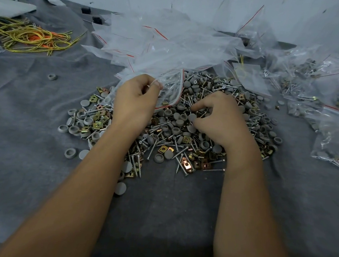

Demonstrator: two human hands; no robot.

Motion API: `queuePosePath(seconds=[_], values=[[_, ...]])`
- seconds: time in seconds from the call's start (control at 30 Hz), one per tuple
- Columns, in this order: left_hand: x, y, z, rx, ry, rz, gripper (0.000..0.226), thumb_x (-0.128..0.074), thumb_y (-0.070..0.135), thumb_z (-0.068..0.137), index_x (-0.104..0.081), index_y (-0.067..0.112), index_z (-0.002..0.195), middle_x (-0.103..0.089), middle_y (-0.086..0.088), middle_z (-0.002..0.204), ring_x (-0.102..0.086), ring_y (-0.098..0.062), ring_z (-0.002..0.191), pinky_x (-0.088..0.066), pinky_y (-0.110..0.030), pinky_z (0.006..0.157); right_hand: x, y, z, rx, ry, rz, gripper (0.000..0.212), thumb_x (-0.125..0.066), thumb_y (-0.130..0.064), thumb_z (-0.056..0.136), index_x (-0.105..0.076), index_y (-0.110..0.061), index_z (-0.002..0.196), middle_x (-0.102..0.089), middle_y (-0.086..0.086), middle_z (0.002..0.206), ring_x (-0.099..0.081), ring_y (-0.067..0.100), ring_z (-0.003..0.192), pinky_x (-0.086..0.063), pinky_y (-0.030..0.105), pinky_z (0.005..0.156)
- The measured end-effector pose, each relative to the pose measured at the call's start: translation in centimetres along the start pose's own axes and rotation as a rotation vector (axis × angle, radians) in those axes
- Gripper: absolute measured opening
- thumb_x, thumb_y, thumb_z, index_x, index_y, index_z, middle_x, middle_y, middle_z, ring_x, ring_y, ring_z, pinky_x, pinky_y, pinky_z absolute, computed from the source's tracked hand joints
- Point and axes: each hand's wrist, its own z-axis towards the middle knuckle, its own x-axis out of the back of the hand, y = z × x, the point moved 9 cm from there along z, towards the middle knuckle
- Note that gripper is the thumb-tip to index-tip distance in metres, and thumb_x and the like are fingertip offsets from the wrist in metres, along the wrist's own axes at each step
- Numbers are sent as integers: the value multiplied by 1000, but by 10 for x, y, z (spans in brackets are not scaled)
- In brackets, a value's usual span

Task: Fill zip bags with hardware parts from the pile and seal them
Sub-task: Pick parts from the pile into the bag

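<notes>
Two hands: the left hand and the right hand. One pile of screws, grey caps and brass clips at the middle of the cloth, too many to count. One heap of empty bags toward the far edge, number unclear. Several filled bags by the right edge. One bundle of wires near the far left corner. One lone cap left of the pile.

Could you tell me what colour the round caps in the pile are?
Grey caps, best seen in the head view.

One head-worn wide-angle view looks forward and down, close over the table, edges probably distorted.
</notes>
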Motion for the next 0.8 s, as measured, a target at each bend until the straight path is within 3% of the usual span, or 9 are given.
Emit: queuePosePath(seconds=[0.13,0.27,0.37,0.47,0.53,0.63,0.73,0.8], values=[[0,0,0,-6,-2,3,24,-50,26,99,-67,12,90,-38,15,38,-32,-3,36,-26,-15,38,2,1,0,2,54,11,20,-67,-19,83,-74,-28,99,-61,0,115,-54,23,109,-49,45,91],[1,0,0,-7,6,3,25,-50,26,98,-67,9,90,-37,15,38,-31,-3,36,-26,-15,38,13,5,0,-42,237,9,21,-56,-14,93,-73,-23,100,-69,-2,106,-63,17,91,-54,40,82],[1,1,0,-10,10,1,27,-50,26,98,-67,6,90,-37,14,38,-31,-3,37,-25,-15,38,25,9,-2,-73,349,-24,22,-57,-15,94,-71,-22,109,-65,3,115,-60,23,102,-52,42,88],[1,0,1,-11,15,16,26,-51,26,98,-67,8,89,-37,15,38,-31,-3,38,-25,-16,39,28,6,-2,-65,345,-19,25,-59,-16,93,-70,-24,114,-61,3,121,-56,23,110,-49,40,93],[1,0,1,-8,11,10,26,-51,26,98,-67,8,89,-37,15,38,-31,-3,37,-26,-16,39,26,0,-4,-42,273,44,22,-60,-14,92,-73,-24,106,-66,-3,105,-60,13,95,-51,33,85],[1,0,1,-5,7,15,24,-51,27,97,-67,13,87,-39,15,38,-32,-3,36,-32,-24,42,16,-12,-10,9,-4,107,21,-68,-12,86,-72,-31,79,-59,-19,69,-55,-3,64,-42,10,58],[1,-1,2,-2,11,29,23,-51,29,96,-67,16,86,-40,15,39,-34,-3,37,-41,-30,48,-6,-21,-22,14,-302,52,23,-78,-16,78,-67,-34,70,-58,-17,64,-57,2,58,-39,13,50],[1,-1,2,4,11,24,23,-51,29,96,-67,15,87,-40,15,39,-34,-3,36,-46,-34,48,-19,-22,-29,11,-378,-28,26,-80,-15,76,-63,-35,75,-54,-17,73,-57,7,69,-41,19,58]])
